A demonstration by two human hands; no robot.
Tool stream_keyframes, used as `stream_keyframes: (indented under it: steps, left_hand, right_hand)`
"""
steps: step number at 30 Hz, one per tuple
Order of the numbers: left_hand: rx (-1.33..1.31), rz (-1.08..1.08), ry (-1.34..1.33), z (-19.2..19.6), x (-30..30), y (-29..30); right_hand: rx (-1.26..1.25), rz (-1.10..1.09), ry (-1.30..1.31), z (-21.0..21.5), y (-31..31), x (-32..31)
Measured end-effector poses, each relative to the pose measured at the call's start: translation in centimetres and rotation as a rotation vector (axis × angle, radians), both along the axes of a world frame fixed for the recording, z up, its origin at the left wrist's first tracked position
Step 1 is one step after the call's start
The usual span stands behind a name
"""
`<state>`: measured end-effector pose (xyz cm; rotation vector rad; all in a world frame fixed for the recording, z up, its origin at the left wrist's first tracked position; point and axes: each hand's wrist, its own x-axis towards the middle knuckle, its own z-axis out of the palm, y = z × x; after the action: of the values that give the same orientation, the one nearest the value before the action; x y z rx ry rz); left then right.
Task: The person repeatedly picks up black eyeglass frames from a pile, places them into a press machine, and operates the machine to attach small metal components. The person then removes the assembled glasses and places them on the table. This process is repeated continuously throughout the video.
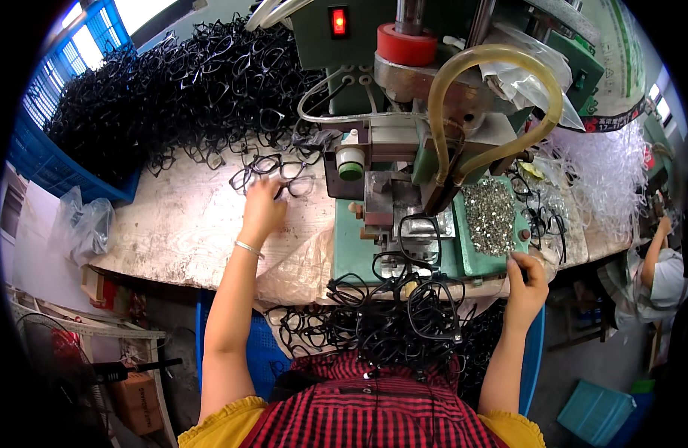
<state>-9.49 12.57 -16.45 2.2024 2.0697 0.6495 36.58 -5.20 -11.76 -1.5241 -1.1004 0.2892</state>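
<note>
Left hand (262, 207), centre-left of frame, rests fingers spread on black plastic eyeglass frames (273, 175) lying on the worn white surface (183, 231). Right hand (525, 280), lower right, pinches at the tray of small silver metal parts (490, 215); contents indiscernible.

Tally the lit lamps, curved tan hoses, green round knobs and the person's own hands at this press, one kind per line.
Red lit lamp: 1
Curved tan hose: 1
Green round knob: 1
Hands, left hand on black eyeglass frames and right hand by the metal bits: 2
Total: 5
</note>
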Motion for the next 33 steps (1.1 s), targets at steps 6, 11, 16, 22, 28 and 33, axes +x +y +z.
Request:
stream_keyframes:
  steps: [6, 11, 16, 22, 28, 33]
  left_hand:
    - [-0.049, -0.134, -0.017, 1.7, 2.9, -3.9]
    - [0.046, -0.304, 0.031, 3.0, 4.7, -6.5]
    - [0.390, -0.092, -0.382, 3.0, 5.4, -7.4]
    - [0.635, -0.881, -1.254, 18.4, 13.2, -11.8]
    - [0.553, -0.892, -1.166, 19.9, 14.2, -9.4]
    - [0.607, -1.085, -0.460, 14.9, 15.5, -11.2]
  right_hand:
    - [0.078, 0.263, -0.030, 6.8, 0.9, -5.2]
    - [0.174, 0.444, 0.197, 7.8, 7.0, -9.4]
    - [0.232, 0.462, 0.365, 7.0, 6.6, -10.9]
    - [0.180, 0.591, 0.634, 8.3, 6.4, -12.0]
    - [0.129, 0.573, 0.736, 10.2, 4.0, -12.7]
    - [0.097, 0.518, -0.200, 8.3, 3.6, -7.4]
